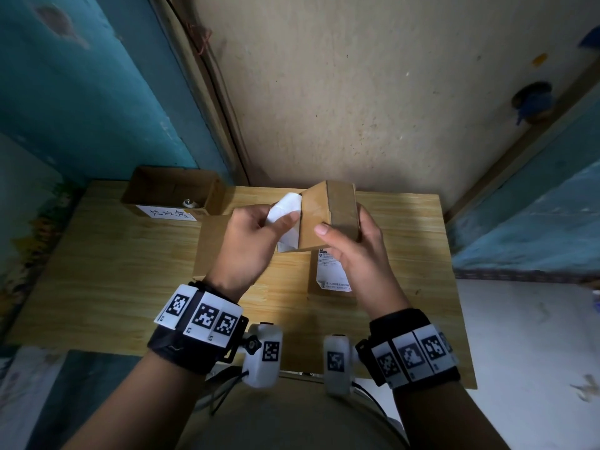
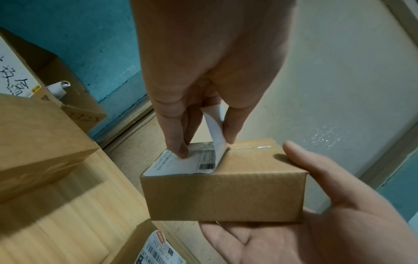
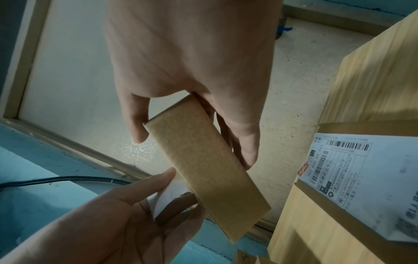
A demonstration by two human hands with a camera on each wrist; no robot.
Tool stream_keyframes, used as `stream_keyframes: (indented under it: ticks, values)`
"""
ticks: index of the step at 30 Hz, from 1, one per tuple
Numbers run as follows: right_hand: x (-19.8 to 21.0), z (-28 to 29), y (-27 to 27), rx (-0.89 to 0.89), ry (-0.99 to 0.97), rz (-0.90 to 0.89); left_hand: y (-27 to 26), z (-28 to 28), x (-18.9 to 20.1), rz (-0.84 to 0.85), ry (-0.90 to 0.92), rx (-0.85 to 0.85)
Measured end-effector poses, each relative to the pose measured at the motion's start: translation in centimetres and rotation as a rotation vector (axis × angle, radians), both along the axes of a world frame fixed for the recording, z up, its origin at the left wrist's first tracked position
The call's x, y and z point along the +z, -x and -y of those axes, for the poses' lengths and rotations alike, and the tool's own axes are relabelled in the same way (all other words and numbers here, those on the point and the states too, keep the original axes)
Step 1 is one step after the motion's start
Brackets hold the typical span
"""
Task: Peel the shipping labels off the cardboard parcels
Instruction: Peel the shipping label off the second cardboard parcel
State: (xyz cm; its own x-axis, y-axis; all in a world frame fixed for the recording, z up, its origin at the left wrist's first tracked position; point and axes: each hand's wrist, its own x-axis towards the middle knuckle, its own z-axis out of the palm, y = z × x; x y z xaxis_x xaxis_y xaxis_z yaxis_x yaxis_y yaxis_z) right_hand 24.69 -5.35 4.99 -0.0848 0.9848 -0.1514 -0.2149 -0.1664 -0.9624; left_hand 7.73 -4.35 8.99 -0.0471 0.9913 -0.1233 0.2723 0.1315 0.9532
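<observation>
A small cardboard parcel (image 1: 328, 216) is held above the wooden table (image 1: 130, 261). My right hand (image 1: 354, 251) grips it, thumb on the top face and fingers under and behind. A white shipping label (image 1: 285, 211) on the parcel's left part is half lifted and curled back. My left hand (image 1: 253, 238) pinches the raised flap between thumb and fingers. In the left wrist view the label (image 2: 185, 162) still sticks to the parcel (image 2: 224, 192) along its lower part. In the right wrist view the parcel (image 3: 203, 160) shows edge-on with the label (image 3: 169, 194) beside it.
An open cardboard box (image 1: 168, 193) with a handwritten white label stands at the table's back left. A plain box (image 1: 211, 245) lies under my left hand. Another parcel with a printed label (image 1: 331, 274) lies under my right hand. Walls close in behind and on both sides.
</observation>
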Motion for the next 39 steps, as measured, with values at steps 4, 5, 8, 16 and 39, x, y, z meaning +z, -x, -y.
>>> stream_keyframes:
  ticks: [4, 5, 8, 16, 39]
  values:
    - [-0.03, -0.03, -0.23, -0.003, 0.004, 0.003, -0.13, -0.19, -0.20, -0.004, 0.024, 0.001]
    - [-0.04, -0.03, -0.29, -0.006, 0.005, 0.000, -0.16, -0.25, -0.31, -0.002, 0.027, -0.001]
    - [-0.14, 0.01, -0.39, -0.014, 0.005, -0.007, -0.33, -0.20, -0.29, 0.003, 0.038, -0.015]
    - [-0.57, 0.30, -0.59, -0.013, 0.019, -0.007, -0.62, 0.09, -0.41, 0.003, 0.046, -0.016]
    - [-0.67, 0.69, -0.50, -0.006, 0.040, -0.033, -0.36, 0.72, -0.51, -0.009, 0.078, 0.003]
